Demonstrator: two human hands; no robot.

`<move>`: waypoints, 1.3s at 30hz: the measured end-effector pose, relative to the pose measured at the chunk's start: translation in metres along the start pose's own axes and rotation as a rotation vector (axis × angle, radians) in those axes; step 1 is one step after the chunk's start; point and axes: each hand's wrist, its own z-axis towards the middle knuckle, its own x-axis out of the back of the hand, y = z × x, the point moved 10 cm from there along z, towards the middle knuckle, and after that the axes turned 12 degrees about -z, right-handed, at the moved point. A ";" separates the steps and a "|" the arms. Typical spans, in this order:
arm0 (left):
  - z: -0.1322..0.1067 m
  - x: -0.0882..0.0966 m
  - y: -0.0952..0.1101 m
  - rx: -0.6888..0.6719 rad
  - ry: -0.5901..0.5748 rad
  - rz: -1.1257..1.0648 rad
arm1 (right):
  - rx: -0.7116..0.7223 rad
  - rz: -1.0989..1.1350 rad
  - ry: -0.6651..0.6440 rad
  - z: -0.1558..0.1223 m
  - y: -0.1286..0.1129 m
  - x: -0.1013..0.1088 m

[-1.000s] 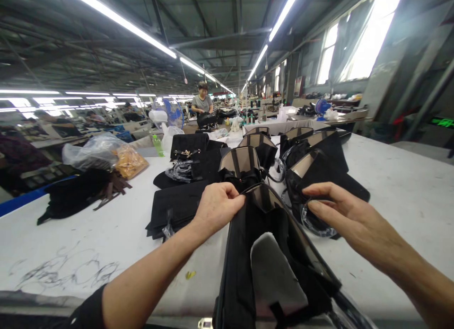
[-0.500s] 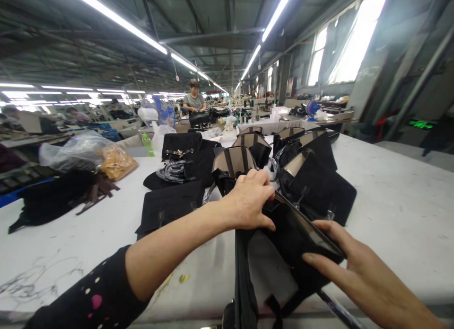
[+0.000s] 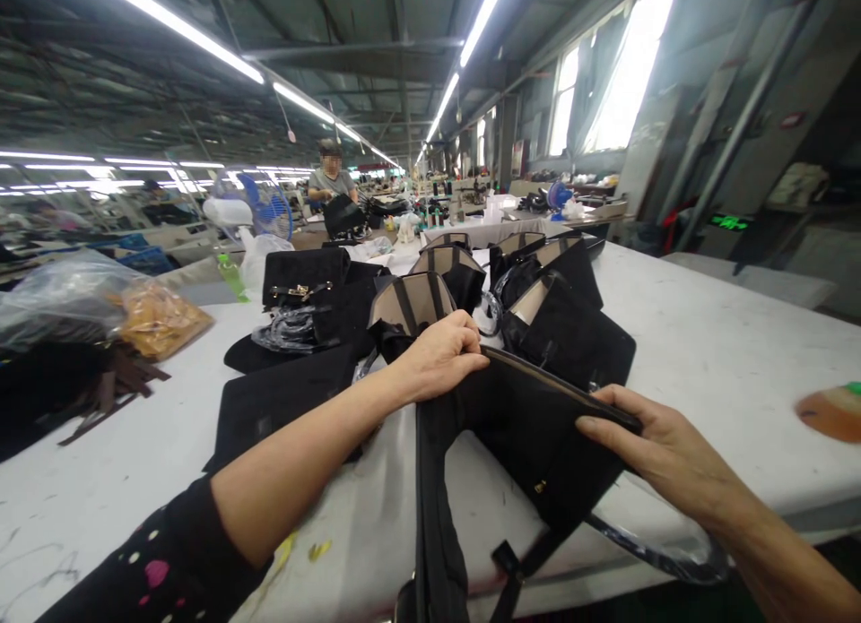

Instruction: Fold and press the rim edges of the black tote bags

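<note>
A black handbag (image 3: 531,426) hangs between my two hands at the table's front edge, its panel facing me with a small gold fitting low down. My left hand (image 3: 440,354) is closed on the far left end of its top edge. At the right end, my right hand (image 3: 636,426) pinches the same edge between thumb and fingers. A plastic-wrapped handle (image 3: 663,556) dangles below on the right, and black straps fall toward the bottom. Just beyond my left hand stands an open bag with a beige lining (image 3: 410,302).
More black bags (image 3: 565,323) crowd the middle of the white table (image 3: 713,372). Bags with gold clasps (image 3: 302,282) lie left, near a yellow plastic-wrapped bundle (image 3: 165,316). An orange-brown object (image 3: 830,412) rests at the right edge. A co-worker (image 3: 331,179) stands behind a fan (image 3: 262,202).
The bag's upper edge has closed up and its front panel has swung to face me, showing the gold fitting. My view has turned right. Both hands keep their hold.
</note>
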 end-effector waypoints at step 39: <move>0.010 0.009 -0.002 0.097 0.106 0.431 | 0.128 -0.681 0.104 0.048 -0.055 0.029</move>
